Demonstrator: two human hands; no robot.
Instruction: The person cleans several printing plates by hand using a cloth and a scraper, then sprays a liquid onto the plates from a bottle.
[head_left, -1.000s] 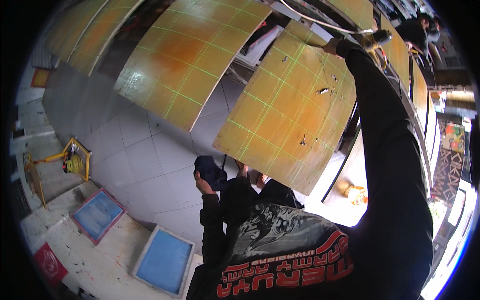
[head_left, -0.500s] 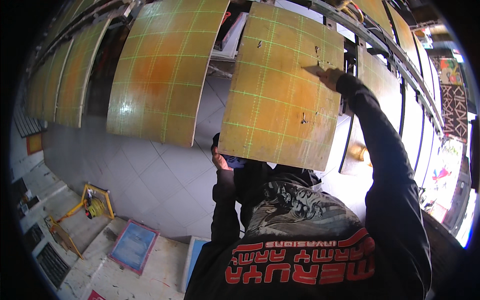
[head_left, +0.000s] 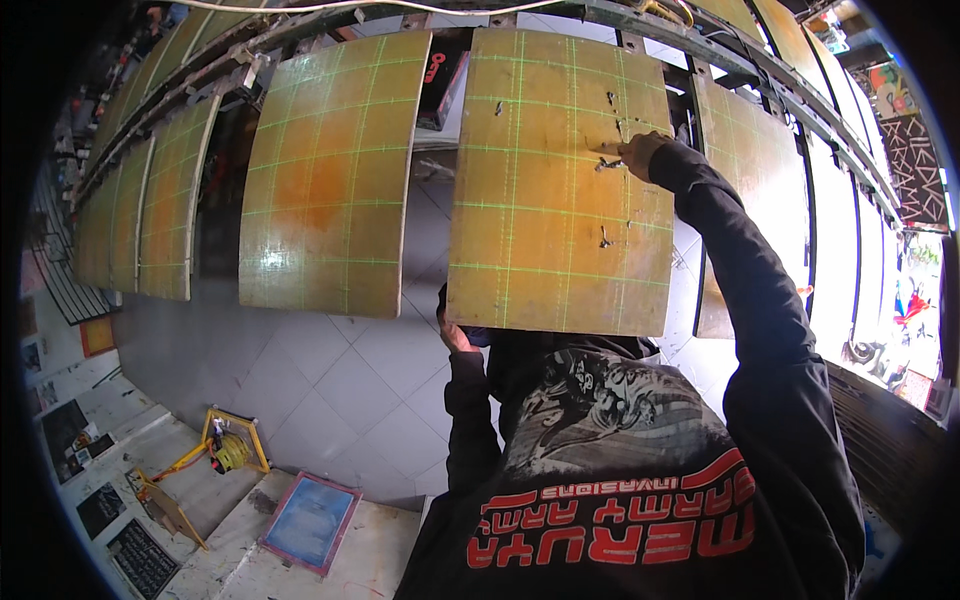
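Note:
In front of me is a yellowish-brown board (head_left: 545, 215) marked with a bright green grid. My right hand (head_left: 642, 152) is closed round a scraper (head_left: 600, 150), whose thin blade points left across the board's upper right part. Dark residue (head_left: 608, 165) is bunched just below the blade, and smaller dark scraps (head_left: 605, 238) stick to the surface elsewhere. Beside the board's lower left corner is my left hand (head_left: 457, 336), fingers curled and partly hidden. Something dark (head_left: 443, 298) shows by it, too unclear to name.
A similar gridded board (head_left: 325, 190) stands to the left, more boards (head_left: 755, 200) to the right. A metal rail (head_left: 740, 90) runs behind them. Lower left, a bench (head_left: 245, 560) bears a blue framed screen (head_left: 310, 522) and a yellow frame (head_left: 240, 440). Grey tiled floor (head_left: 340, 380) lies between.
My right hand has moved slightly down the board with the scraper, and a new dark clump shows by the blade. My left hand stays by the lower left corner. The view has shifted.

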